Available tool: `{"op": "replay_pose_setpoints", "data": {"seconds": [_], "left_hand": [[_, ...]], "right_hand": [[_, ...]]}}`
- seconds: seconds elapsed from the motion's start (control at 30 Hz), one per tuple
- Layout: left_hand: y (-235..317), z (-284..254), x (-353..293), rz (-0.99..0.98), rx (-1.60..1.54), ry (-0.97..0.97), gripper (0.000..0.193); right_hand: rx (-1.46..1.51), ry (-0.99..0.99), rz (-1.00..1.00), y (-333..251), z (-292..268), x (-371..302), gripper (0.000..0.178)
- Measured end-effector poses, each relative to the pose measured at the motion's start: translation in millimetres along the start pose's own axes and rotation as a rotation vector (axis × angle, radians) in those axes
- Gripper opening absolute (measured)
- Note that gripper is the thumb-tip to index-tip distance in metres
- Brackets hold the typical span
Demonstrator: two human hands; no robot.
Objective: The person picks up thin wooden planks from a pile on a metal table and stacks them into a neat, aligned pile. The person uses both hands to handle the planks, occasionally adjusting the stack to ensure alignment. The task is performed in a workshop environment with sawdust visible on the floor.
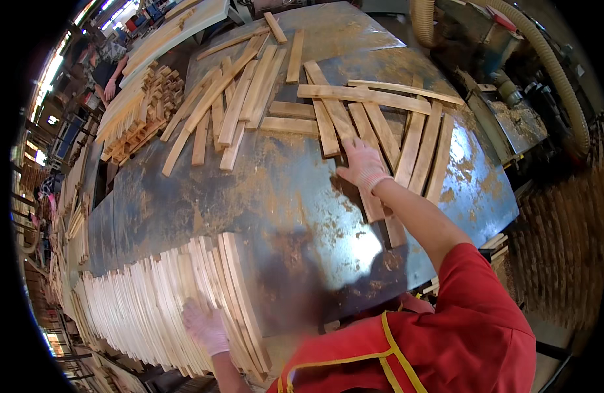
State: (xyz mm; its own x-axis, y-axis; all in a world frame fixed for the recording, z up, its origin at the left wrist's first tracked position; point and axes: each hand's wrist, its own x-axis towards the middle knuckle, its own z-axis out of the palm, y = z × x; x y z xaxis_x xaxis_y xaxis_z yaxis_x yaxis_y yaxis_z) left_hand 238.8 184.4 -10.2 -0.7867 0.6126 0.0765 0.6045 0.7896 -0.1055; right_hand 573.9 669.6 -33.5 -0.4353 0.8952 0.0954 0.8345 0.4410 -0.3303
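My left hand (205, 325), in a pale glove, lies with fingers stretched over a long row of light wooden strips (144, 301) packed side by side at the near left. It touches the strips near the row's right end. Farther off, my gloved right hand (363, 165) reaches into a loose scatter of wooden strips. Its thumb and fingers are bent over one wooden strip (372, 205), whose near end sticks out below the palm. The palm hides the middle of that strip. Another strip (364, 97) lies crosswise on the pile just beyond the hand.
Metal tabletop (249, 196) bears sawdust. More loose strips (239, 98) lie toward the far middle. Stacked wood (144, 105) stands at the far left, near another person (108, 69). A ribbed hose (564, 78) and machinery (511, 111) stand at the right.
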Motion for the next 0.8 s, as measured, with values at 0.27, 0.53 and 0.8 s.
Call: {"op": "replay_pose_setpoints", "data": {"seconds": [0.27,0.53,0.8], "left_hand": [[231.7,-16.3,-49.9,0.735,-0.323,-0.054,0.087],[203.5,-13.7,-71.7,0.550,-0.551,-0.443,0.071],[185.4,-12.9,-79.5,0.653,-0.688,-0.409,0.070]], "right_hand": [[-0.174,-0.172,0.249,-47.3,26.7,105.0,0.101],[0.696,-0.344,0.478,58.5,14.3,48.8,0.063],[0.590,-0.161,0.569,-14.7,5.9,-35.4,0.067]]}}
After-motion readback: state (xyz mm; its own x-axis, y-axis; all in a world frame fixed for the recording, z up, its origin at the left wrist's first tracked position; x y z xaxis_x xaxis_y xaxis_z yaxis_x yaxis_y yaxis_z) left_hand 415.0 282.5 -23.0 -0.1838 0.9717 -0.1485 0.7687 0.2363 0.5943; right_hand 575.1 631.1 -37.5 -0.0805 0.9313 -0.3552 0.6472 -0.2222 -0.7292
